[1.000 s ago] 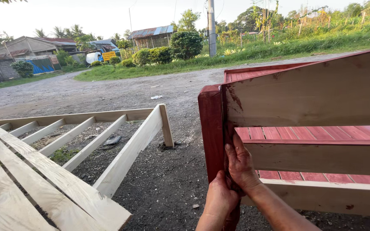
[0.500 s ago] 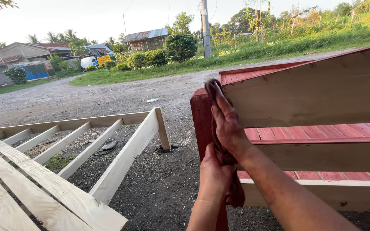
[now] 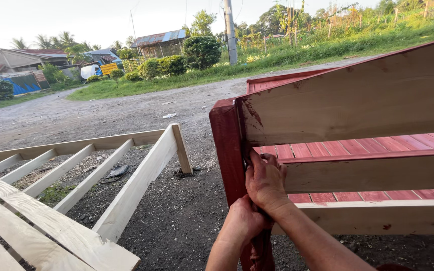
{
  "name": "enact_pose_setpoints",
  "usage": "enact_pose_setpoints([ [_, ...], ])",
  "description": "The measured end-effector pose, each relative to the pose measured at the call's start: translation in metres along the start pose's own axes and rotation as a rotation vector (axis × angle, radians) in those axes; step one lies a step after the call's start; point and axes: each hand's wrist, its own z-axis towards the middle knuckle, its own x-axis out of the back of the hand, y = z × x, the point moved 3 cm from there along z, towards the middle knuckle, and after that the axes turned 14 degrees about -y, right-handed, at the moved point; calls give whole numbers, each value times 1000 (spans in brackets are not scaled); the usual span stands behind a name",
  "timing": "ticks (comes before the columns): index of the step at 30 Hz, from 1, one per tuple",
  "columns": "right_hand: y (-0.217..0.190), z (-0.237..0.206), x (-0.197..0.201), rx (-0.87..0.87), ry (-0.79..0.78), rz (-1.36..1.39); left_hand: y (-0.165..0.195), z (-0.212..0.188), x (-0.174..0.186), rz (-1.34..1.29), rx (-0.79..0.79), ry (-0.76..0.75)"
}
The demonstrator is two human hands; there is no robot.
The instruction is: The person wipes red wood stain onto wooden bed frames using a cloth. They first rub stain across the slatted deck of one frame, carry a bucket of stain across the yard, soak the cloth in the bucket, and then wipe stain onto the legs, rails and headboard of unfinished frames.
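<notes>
Slid down from the top of the dark red stained wooden corner post [image 3: 229, 150], right hand [image 3: 266, 181] now at mid-height, fingers [image 3: 258, 163] pressed together and flat against the post's inner edge, apparently over a stain-dark cloth, though hard to tell. Left hand [image 3: 242, 221] just below, curled shut around the post; whether cloth sits inside, cannot tell. Beside the fingertips, pale unpainted boards [image 3: 357, 105] of the frame. Rubbing downward, stain apparently half spread.
</notes>
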Motion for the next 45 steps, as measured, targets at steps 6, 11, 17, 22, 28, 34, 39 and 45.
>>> enact_pose_setpoints([
  [6,-5,11,28,-88,-375,-167,-6,19,-12,-194,-20,-130],
  [11,-8,30,33,-189,-477,-165,-9,36,-8,-152,61,-89],
  [17,8,59,13,-349,-589,122,-2,38,13,-205,63,-78],
  [22,16,40,8,81,-120,227,-9,30,15,-282,61,-97],
  [28,21,20,-3,113,5,217,-22,42,-1,-430,112,-263],
  [34,9,40,4,22,-67,249,-26,56,5,-324,13,-164],
  [39,-4,17,23,-104,-102,287,-10,39,1,-305,26,-184],
  [45,-46,41,81,157,139,328,52,15,18,-204,-136,81],
])
